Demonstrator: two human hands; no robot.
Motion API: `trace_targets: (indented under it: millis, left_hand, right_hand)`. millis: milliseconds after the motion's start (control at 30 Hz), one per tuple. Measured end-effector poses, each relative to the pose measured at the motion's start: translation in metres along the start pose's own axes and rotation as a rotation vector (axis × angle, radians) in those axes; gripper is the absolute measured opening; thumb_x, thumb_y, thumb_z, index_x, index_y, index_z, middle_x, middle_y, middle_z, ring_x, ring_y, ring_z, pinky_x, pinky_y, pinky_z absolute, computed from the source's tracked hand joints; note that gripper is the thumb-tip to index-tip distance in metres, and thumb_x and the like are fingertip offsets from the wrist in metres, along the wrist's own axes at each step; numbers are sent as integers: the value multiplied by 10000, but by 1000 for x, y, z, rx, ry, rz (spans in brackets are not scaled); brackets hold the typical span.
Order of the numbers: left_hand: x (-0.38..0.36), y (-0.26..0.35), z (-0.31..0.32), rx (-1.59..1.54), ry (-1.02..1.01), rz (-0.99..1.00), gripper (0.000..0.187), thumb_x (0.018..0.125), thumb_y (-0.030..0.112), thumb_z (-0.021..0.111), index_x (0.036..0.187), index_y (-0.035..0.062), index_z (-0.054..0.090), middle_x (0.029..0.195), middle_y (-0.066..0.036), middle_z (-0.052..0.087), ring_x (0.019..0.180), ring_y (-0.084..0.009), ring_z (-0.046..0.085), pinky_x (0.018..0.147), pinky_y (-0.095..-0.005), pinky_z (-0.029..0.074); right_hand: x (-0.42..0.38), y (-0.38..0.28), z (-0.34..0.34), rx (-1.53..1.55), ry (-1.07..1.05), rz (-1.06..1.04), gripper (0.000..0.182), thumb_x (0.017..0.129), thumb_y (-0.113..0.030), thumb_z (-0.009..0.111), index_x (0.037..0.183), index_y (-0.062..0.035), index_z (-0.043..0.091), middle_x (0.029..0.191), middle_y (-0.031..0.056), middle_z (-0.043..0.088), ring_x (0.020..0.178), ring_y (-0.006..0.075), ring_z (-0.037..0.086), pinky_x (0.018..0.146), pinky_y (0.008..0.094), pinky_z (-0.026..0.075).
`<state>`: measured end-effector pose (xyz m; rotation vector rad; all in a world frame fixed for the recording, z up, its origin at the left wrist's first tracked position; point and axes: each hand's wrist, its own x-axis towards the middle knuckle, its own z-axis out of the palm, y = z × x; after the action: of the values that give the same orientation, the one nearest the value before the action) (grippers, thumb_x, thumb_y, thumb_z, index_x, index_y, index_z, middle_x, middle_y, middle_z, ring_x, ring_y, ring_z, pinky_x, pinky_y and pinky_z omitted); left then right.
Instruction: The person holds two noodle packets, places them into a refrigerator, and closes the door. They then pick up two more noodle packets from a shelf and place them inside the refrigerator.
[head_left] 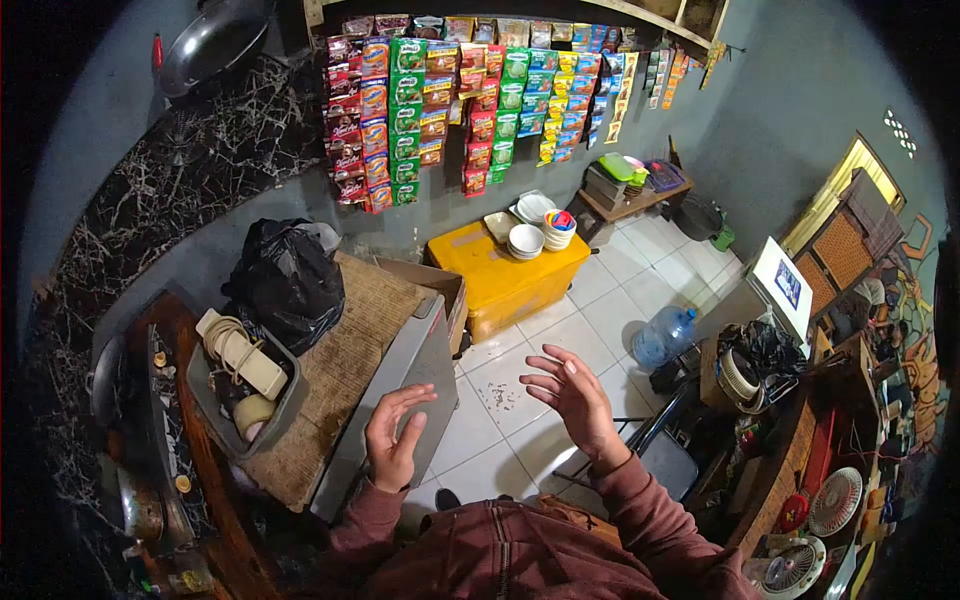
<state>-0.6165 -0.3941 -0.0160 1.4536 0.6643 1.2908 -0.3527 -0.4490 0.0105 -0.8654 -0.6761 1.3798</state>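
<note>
Both of my hands are raised in front of my body, over the floor, with nothing in them. My left hand (393, 437) has its fingers bent slightly and the thumb apart, in front of the side of a grey cabinet (395, 405). Fingers spread, my right hand (575, 400) hangs above the white floor tiles (540, 440), turned toward the left one. A black chair (665, 462) stands just to the right of my right wrist. Small crumbs (500, 396) lie on the tiles between the hands.
A yellow box (515, 292) bears stacked white bowls (526, 240). Strips of drink sachets (405, 120) hang on the wall. Left are a black plastic bag (285, 280) and a grey bin (245, 445) with a power strip (243, 355). A blue water jug (664, 336) lies right.
</note>
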Motion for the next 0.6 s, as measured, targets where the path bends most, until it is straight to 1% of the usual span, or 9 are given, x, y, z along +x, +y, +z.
trace_targets:
  millis: [33,100,200,300,333,400,500,567,600]
  left_hand:
    - [4,-1,-5,-8,-4,0,298,933,122,593,1187,-24,541,1196,-162,613,1079,-258,610,983,-389,437]
    - [11,-4,-13,3,-37,10,298,951,101,540,1210,-45,519,1213,-185,593,1095,-281,602,989,-405,440]
    - [21,-10,-15,-24,-24,5,300,932,111,590,1195,-25,538,1208,-157,607,1091,-248,604,981,-387,439]
    - [31,-15,-11,-61,-45,4,301,933,109,586,1198,-25,538,1219,-158,600,1099,-249,601,986,-387,436]
    - [34,-18,-10,-65,-51,4,301,933,109,586,1198,-25,538,1219,-158,600,1099,-249,601,986,-387,436]
    - [39,-25,-6,-38,-113,-18,306,952,89,526,1232,-31,511,1261,-177,568,1141,-282,577,1022,-418,424]
    - [52,-32,9,-38,-134,-42,335,954,112,531,1263,-12,500,1297,-171,551,1169,-283,563,1022,-419,416]
    - [63,-37,23,-25,-133,-44,355,953,128,535,1282,1,490,1324,-168,534,1191,-284,549,1023,-419,411]
    - [69,-39,31,-13,-125,-44,375,952,144,539,1300,14,481,1352,-165,517,1214,-285,534,1025,-419,405]
  right_hand:
    - [3,1,4,-5,12,-11,479,1004,-312,487,1377,-19,418,1297,159,556,1133,266,601,983,367,461]
    - [7,4,11,-14,31,-28,478,1005,-312,485,1377,-21,419,1302,161,553,1137,266,599,985,369,460]
    - [5,9,15,-16,61,-36,476,1006,-311,482,1379,-22,418,1309,167,549,1146,268,594,994,375,454]
    - [5,11,11,-19,101,-41,474,1007,-307,477,1380,-21,415,1313,170,546,1151,270,591,1001,379,447]
    - [5,10,9,-16,123,-41,472,1008,-304,474,1380,-20,415,1317,172,542,1154,270,588,1003,380,445]
    - [5,9,1,-10,150,-42,470,1008,-301,472,1380,-19,414,1322,174,538,1157,270,586,1004,381,444]
    - [9,1,-18,-39,189,-65,512,997,-358,477,1385,-30,413,1327,172,531,1156,278,578,995,379,453]
    - [13,-7,-33,-3,207,-91,474,1010,-297,468,1387,-15,408,1342,180,521,1176,268,572,1008,381,445]
    - [16,-11,-41,1,210,-93,474,1010,-297,468,1387,-15,408,1342,180,521,1176,268,572,1008,381,445]
